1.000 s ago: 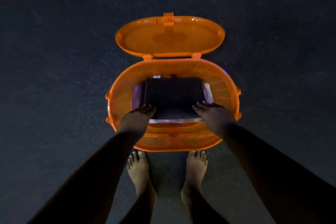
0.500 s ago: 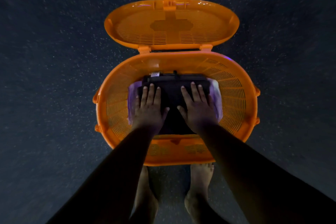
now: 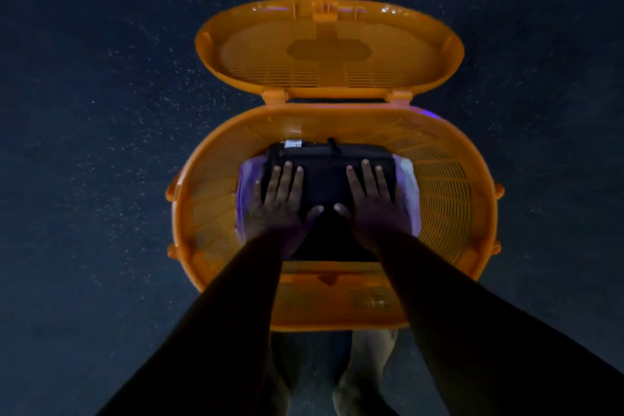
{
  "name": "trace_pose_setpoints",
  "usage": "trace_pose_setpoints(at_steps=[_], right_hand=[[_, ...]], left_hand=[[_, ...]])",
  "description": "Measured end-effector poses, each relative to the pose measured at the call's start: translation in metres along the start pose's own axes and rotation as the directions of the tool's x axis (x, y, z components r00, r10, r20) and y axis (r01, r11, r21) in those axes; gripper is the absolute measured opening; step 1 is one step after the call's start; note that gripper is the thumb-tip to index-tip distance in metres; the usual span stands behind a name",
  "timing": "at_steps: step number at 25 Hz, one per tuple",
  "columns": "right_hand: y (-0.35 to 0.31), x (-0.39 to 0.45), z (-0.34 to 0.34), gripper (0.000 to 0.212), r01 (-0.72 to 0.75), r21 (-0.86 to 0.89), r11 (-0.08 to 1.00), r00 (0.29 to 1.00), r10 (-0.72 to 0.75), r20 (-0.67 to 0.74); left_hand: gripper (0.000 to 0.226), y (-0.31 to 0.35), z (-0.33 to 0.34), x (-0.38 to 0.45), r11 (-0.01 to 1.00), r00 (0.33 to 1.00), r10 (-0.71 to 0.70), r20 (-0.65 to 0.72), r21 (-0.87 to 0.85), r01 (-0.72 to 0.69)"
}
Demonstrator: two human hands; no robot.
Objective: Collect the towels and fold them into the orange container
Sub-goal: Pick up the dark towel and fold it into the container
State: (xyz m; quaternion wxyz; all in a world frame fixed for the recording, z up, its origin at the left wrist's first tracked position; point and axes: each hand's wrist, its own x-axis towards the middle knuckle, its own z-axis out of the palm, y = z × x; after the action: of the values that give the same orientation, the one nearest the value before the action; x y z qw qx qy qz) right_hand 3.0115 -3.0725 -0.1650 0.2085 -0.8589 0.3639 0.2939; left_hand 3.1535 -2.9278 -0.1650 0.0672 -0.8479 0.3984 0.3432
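Two hands lie flat inside the orange container (image 3: pixel 452 199). The left hand (image 3: pixel 280 199) and the right hand (image 3: pixel 374 203) both press down on a dark folded towel (image 3: pixel 326 176). The fingers of each hand are straight and a little spread, with the palms down. They do not curl round anything. The two thumbs point toward each other in the middle and almost meet.

The dark towel sits in the middle of the container. It lies on top of a light purple towel (image 3: pixel 407 186). The purple one peeks out at the left and right sides of the dark one. A small white tag (image 3: pixel 293 144) shows at the far edge of the dark towel.

The container is an oval basket with slits in its walls. Its lid (image 3: pixel 329 51) is flipped back at the far side. The basket stands on a dark speckled floor (image 3: pixel 94 145). Bare feet (image 3: pixel 364 378) show just behind the near wall of the basket, dim in the low light.
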Motion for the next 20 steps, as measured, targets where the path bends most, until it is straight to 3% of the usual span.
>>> trace_pose_setpoints(at_steps=[2,7,11,13,16,20], right_hand=[[-0.010,-0.033,-0.050,0.077,0.000,-0.011,1.000,0.993,0.001,0.119],[-0.070,-0.165,-0.208,0.075,0.069,-0.084,0.994,0.974,-0.049,0.220],[-0.145,-0.294,-0.330,0.076,0.307,-0.196,0.931,0.936,-0.258,0.239],[-0.189,-0.358,-0.375,0.076,0.475,-0.283,0.833,0.877,-0.424,0.225],[-0.248,-0.446,-0.412,0.077,0.683,-0.336,0.649,0.731,-0.607,0.312],[-0.322,-0.566,-0.421,0.080,0.865,-0.424,0.268,0.462,-0.755,0.465]], left_hand=[[0.099,-0.004,-0.043,-0.042,0.999,0.993,-0.043,0.108,-0.011,0.044],[0.085,0.003,-0.192,-0.207,0.971,0.968,-0.141,0.207,-0.159,0.176],[0.089,0.008,-0.316,-0.382,0.857,0.923,-0.338,0.184,-0.346,0.383],[0.091,0.012,-0.349,-0.475,0.754,0.859,-0.484,0.164,-0.420,0.505],[0.091,0.027,-0.376,-0.595,0.551,0.732,-0.658,0.178,-0.548,0.629],[0.092,0.055,-0.373,-0.751,0.216,0.448,-0.875,0.186,-0.677,0.703]])
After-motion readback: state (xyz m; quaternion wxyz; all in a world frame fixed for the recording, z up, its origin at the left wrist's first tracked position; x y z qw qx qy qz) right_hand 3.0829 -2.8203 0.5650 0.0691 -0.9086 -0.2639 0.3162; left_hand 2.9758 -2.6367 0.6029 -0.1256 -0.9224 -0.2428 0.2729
